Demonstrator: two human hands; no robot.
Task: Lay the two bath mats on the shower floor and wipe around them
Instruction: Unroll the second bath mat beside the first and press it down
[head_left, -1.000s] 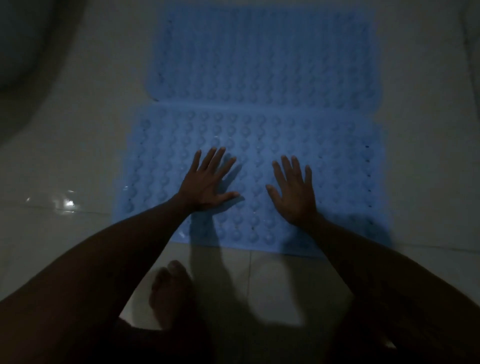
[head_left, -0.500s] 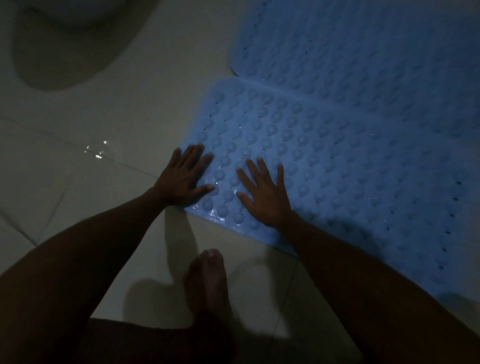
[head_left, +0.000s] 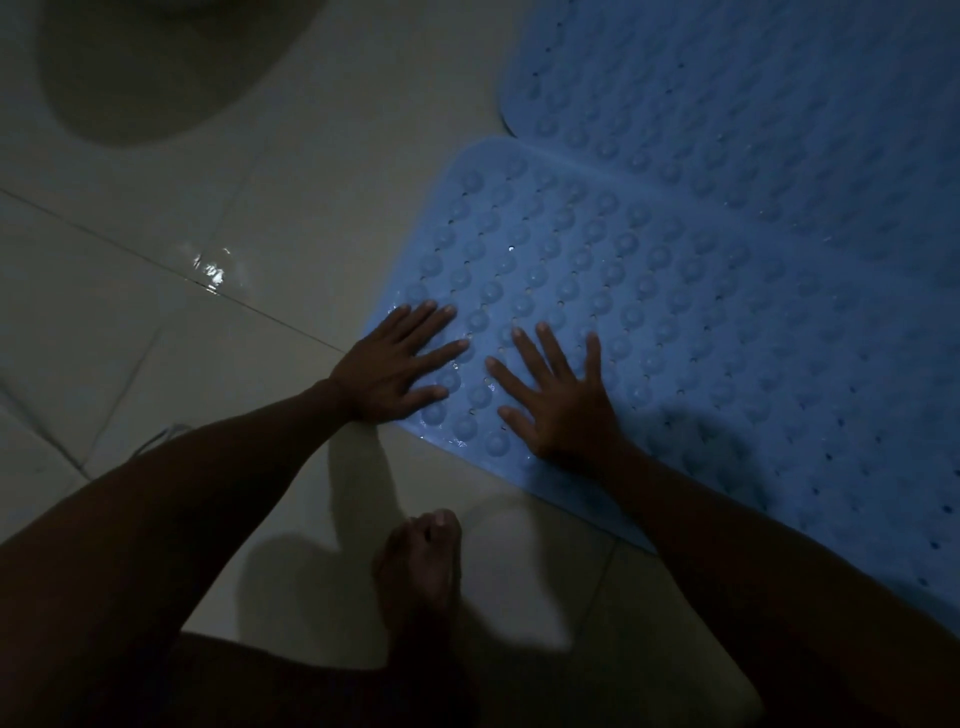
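Nearest the viewer, a bare foot (head_left: 423, 561) stands on the pale tiled floor (head_left: 156, 322), just short of the mat's edge. Beyond it both hands lie flat on the near mat (head_left: 675, 312), at its left corner. The left hand (head_left: 387, 366) rests with straight fingers held fairly close together, its heel at or just past the mat's border. The right hand (head_left: 563, 400) sits just beside it, fingers straight and spread wide over the bumps, pressing down. Neither hand grips anything.

The near mat lies flat on the floor, its long axis running from that corner away to the right and out of view; its short side runs on ahead of the fingertips. Past the fingertips, the far mat (head_left: 753, 104) lies alongside it, long edges meeting or slightly overlapping; which cannot be told in this dim light.

Left of the left hand's fingers, a small wet patch (head_left: 210, 267) glints on the tile. Likely risks: water under the mat could keep it from gripping, so it slides when pushed, and the foot could slip on wet tile. A corner left unpressed may curl up.
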